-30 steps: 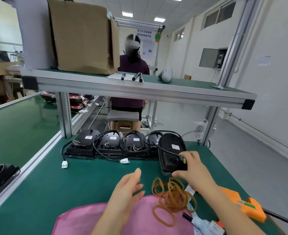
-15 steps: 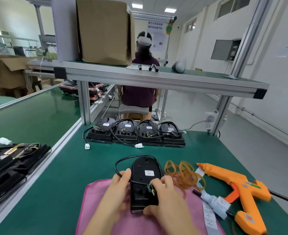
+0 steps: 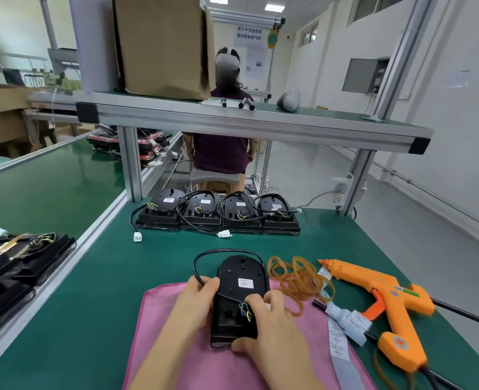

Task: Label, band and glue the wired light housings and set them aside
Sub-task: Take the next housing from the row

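On my feed, a black plastic wired light housing [image 3: 239, 294] lies on the pink cloth [image 3: 159, 319], left hand [image 3: 196, 302] curled round its left edge and black cable [image 3: 201, 257], right hand [image 3: 269, 319] gripping its near right corner. Long axis runs near to far, rounded end far. Tan rubber bands [image 3: 297, 280] lie just right; four more black housings [image 3: 218, 212] stand beyond.

You are sitting at an assembly-line station in a factory. Your green-matted tabletop [image 3: 106, 291] runs beside a long green conveyor belt [image 3: 44, 192], under an aluminium-framed shelf [image 3: 260, 122] carrying a cardboard box [image 3: 162, 43]. Four black wired housings [image 3: 218, 215] stand in a row, an orange glue gun [image 3: 384, 291] lies to your right, and another worker [image 3: 221, 156] sits at the next station ahead.
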